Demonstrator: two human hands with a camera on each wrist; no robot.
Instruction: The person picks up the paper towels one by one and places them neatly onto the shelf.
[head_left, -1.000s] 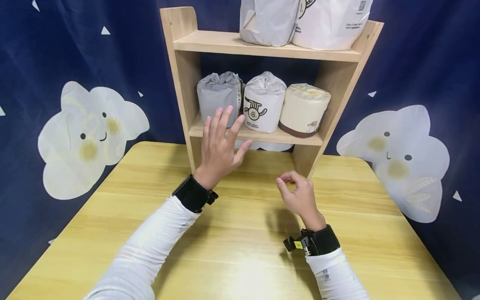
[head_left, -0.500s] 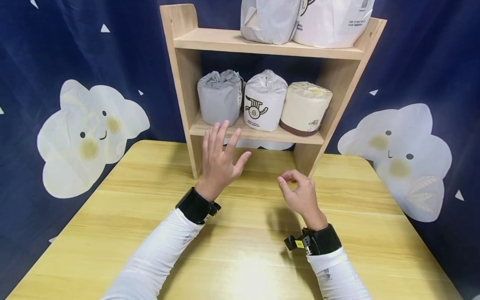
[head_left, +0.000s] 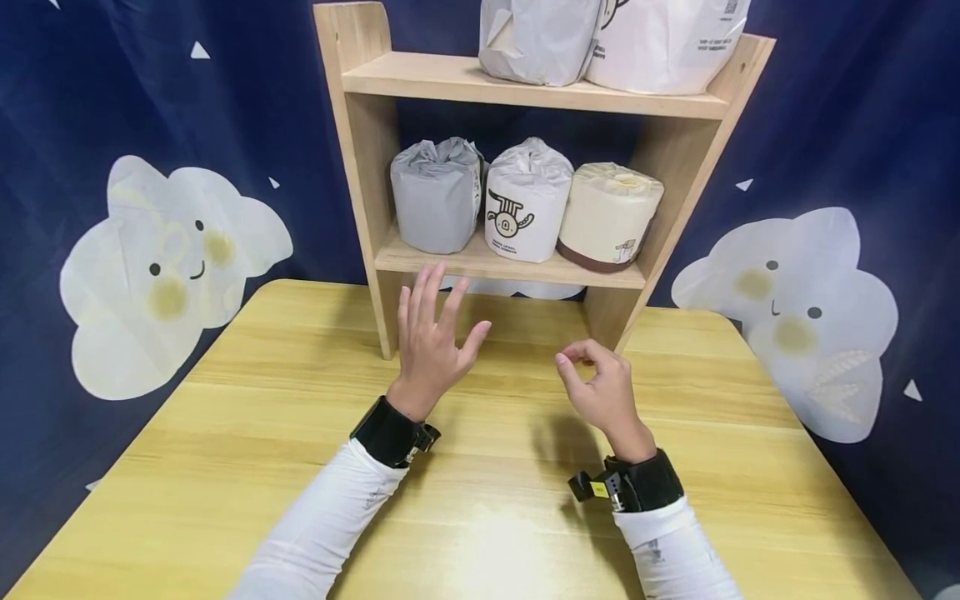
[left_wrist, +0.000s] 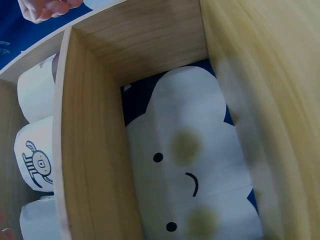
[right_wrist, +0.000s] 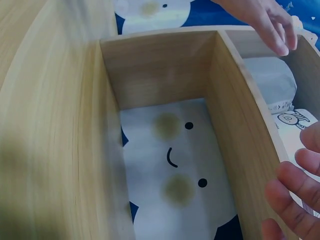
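- Left hand (head_left: 433, 333): fingers straight and spread, nothing held, raised above the table (head_left: 225, 433) just in front of the lower shelf board (head_left: 510, 268) of the wooden shelf unit (head_left: 360, 167).
- Right hand (head_left: 600, 385): fingers loosely curled, thumb close to the forefinger, nothing visibly between them; hovering over the table below the shelf's right upright.
- Nearest item: grey-wrapped roll (head_left: 437, 196), upright at the left end of the lower shelf, touching or just beside the white printed roll (head_left: 527, 202); cream roll (head_left: 609, 218) next along, tilted slightly to the right.
- Risk, judged: rolls packed close; a grip taken on the grey roll likely to drag or tip its white neighbour off the front edge.
- Risk, judged: soft paper wrapping; a one-handed pinch at the gathered top liable to tear or slip.
- Risk, judged: two larger white packs (head_left: 600, 42) on the top shelf, overhanging the front; a knock on the upright able to shake them loose.
- Risk, judged: shelf unit freestanding on the table; a push from spread fingers against the board able to shift it backward.
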